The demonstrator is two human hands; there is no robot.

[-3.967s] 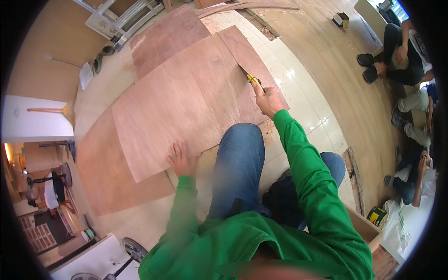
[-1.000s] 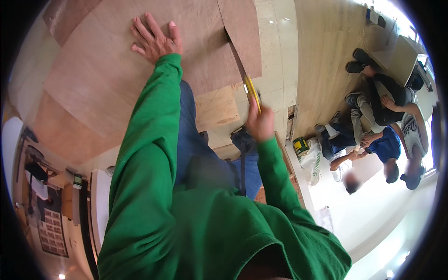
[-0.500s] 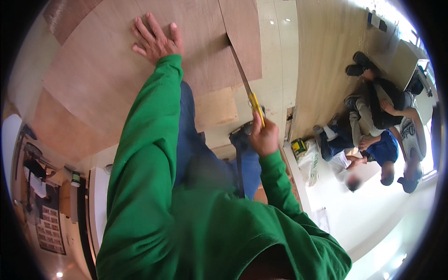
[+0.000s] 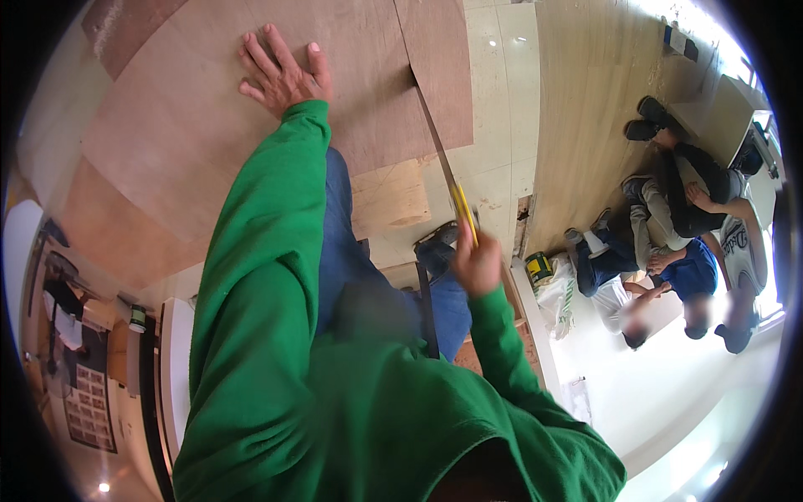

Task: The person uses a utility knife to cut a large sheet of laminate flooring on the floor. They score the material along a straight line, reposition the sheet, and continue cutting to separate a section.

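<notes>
A broad reddish-brown plywood sheet (image 4: 192, 134) lies in front of me. My left hand (image 4: 288, 79) presses flat on it, fingers spread and holding nothing. In my right hand (image 4: 478, 261) is a handsaw (image 4: 437, 134), its yellow handle inside my closed fingers. The saw's blade slants up and away from the hand, and its far part sits in the sheet at the end of a thin dark cut line (image 4: 401, 29). The right hand is slightly smeared by motion and is off the sheet's near edge.
A lighter wood piece (image 4: 389, 197) shows beneath the sheet's near edge, beside my knee. On the right, several people sit by the wall, near a green-and-yellow can (image 4: 539, 267) and a clear plastic bag (image 4: 554, 305). Another can (image 4: 137, 318) stands at far left.
My right hand has drawn the saw back toward my body, so its handle is lower. My left hand stays in place on the plywood.
</notes>
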